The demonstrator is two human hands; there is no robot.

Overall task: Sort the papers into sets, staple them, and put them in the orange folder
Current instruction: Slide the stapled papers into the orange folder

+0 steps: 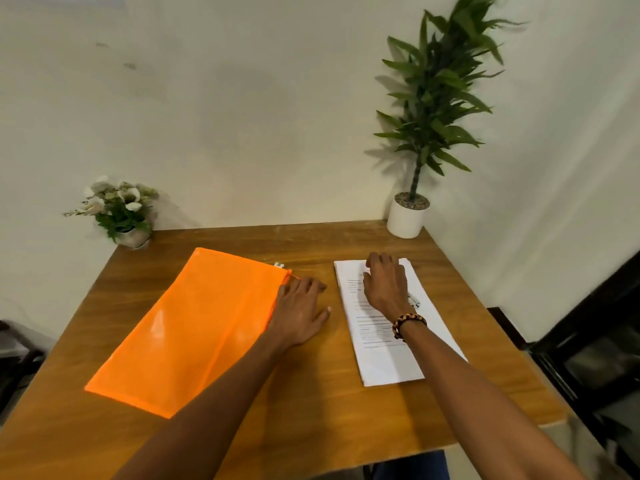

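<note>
The orange folder [194,327] lies flat on the left half of the wooden table [311,403], its zip end toward the back. My left hand [301,310] rests palm down at the folder's right edge, fingers relaxed. A stack of white printed papers [384,358] lies on the right half. My right hand [386,285] lies flat on the stack's far part, fingers spread. A small metallic stapler [414,301] peeks out beside my right wrist, mostly hidden by the hand.
A small pot of white flowers [121,209] stands at the back left corner. A tall green plant in a white pot [408,216] stands at the back right corner. Walls close the table's back and right sides. Dark furniture [595,341] sits to the right.
</note>
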